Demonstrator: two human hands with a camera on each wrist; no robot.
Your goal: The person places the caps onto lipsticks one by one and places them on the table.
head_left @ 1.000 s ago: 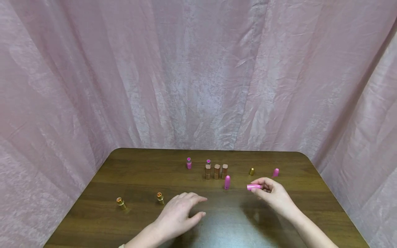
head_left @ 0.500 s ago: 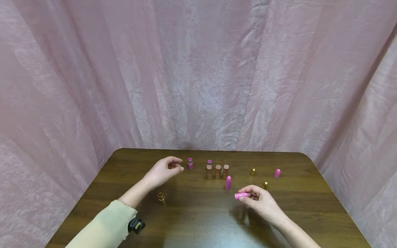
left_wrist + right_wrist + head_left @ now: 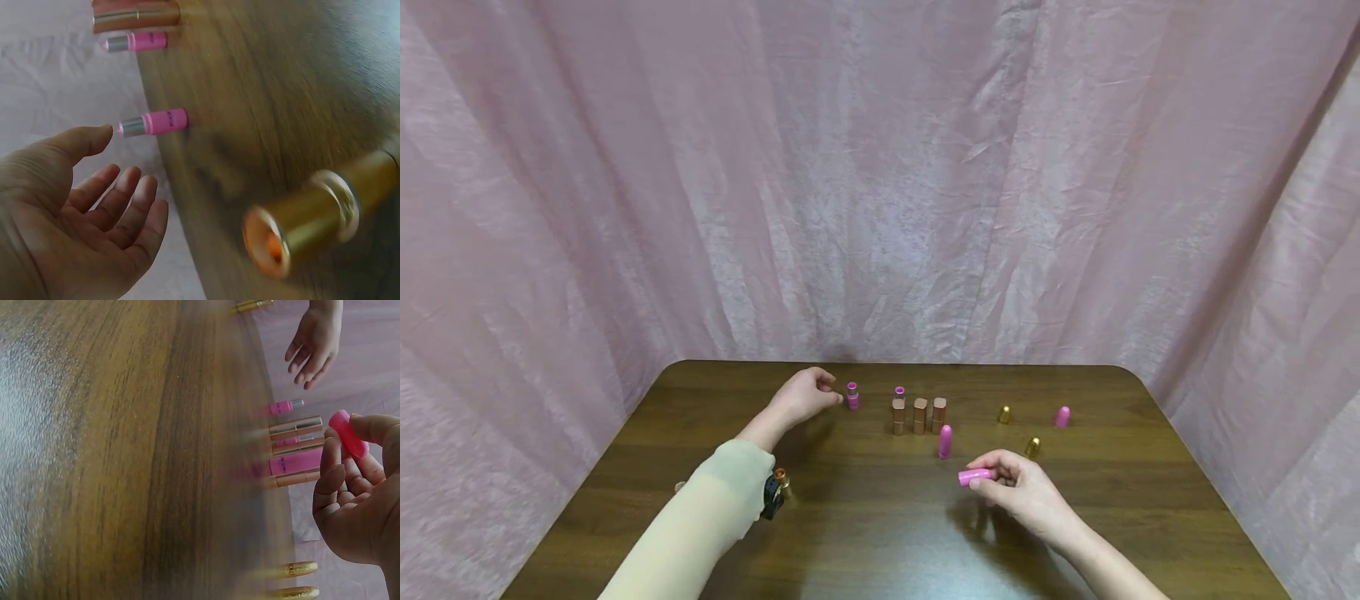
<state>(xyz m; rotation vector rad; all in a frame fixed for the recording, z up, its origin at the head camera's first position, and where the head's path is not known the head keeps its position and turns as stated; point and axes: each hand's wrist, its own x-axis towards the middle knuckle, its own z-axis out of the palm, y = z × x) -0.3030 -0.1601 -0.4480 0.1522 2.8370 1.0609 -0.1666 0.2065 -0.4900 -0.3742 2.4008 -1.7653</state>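
Observation:
My left hand [image 3: 803,397] reaches to the back of the table, fingers relaxed and holding nothing. Just right of its fingertips stands an uncapped pink lipstick [image 3: 852,398], its silver collar showing in the left wrist view. Thumb and fingers of my right hand [image 3: 1026,496] pinch a pink lipstick cap [image 3: 974,477], held sideways above the table with its open end facing left. A closed pink lipstick [image 3: 945,442] stands upright beyond that cap. Behind three rose-gold lipsticks [image 3: 920,416], a second uncapped pink lipstick [image 3: 899,392] is partly hidden.
Toward the right stand two gold caps [image 3: 1004,415] and another pink cap [image 3: 1063,417]. An uncapped gold lipstick [image 3: 785,483] is beside my left wrist; another is mostly hidden by the sleeve [image 3: 700,512]. A pink curtain [image 3: 880,183] hangs behind the wooden table [image 3: 865,533].
My left hand has moved from the front middle to the back left, beside the uncapped pink lipstick. The right hand has carried the pink cap left and nearer.

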